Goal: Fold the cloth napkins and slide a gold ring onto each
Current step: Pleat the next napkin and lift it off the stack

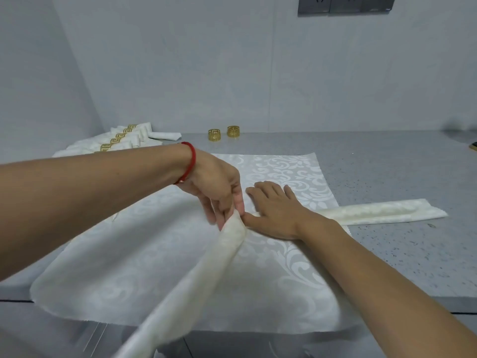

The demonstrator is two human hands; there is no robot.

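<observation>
Pinching folded napkin, left hand

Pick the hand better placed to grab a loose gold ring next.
Left, probably. The left hand pinches the rolled napkin but sits nearer the two loose gold rings; the right hand lies flat, pressing the napkin down.

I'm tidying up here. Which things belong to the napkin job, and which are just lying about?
Job: rolled napkin pinched by left hand; right hand flat on it; loose gold rings; finished napkins; spread cloth.
Lying about: wall sockets; dark object.
</observation>
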